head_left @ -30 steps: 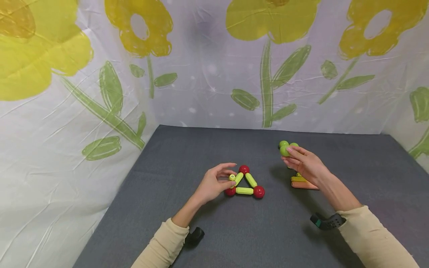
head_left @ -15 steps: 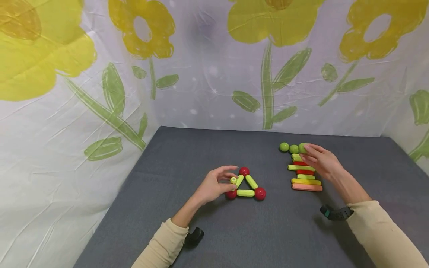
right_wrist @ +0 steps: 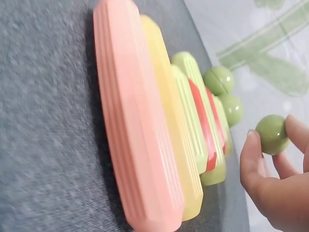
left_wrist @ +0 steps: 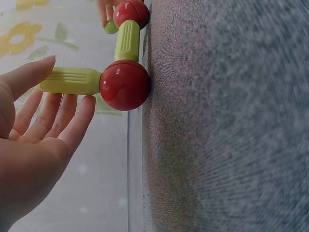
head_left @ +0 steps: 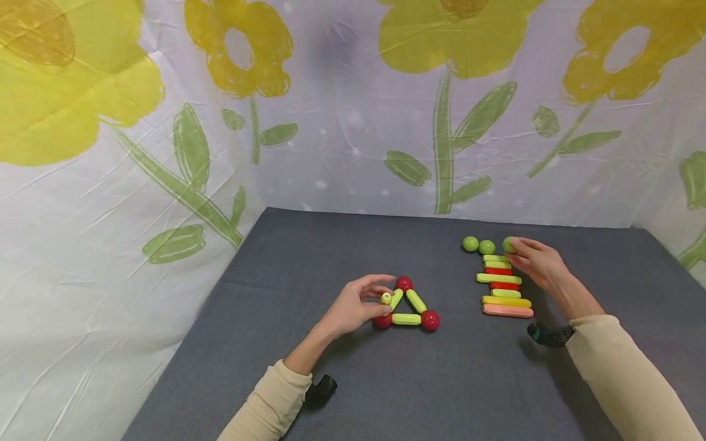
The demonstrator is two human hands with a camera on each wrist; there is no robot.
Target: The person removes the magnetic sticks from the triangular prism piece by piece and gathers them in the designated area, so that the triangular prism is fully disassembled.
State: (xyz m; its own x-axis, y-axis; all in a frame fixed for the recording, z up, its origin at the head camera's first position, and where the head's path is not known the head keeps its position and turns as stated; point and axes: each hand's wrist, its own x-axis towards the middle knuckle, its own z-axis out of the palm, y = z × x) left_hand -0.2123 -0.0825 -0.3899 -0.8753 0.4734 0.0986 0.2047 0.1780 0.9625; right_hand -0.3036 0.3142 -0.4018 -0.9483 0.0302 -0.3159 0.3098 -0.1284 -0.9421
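The right hand [head_left: 537, 263] pinches a green ball [head_left: 508, 244], now drawn right, apart from the two green balls [head_left: 478, 245] at the far end of the stacked sticks [head_left: 503, 285]. The left hand [head_left: 355, 305] still pinches a green stick [head_left: 393, 298] of the triangle [head_left: 408, 305] on the gray surface [head_left: 441, 380].

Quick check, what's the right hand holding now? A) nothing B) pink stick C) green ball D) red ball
C: the right hand pinches a green ball in its fingertips, beside the row of sticks, while two more green balls lie on the mat.
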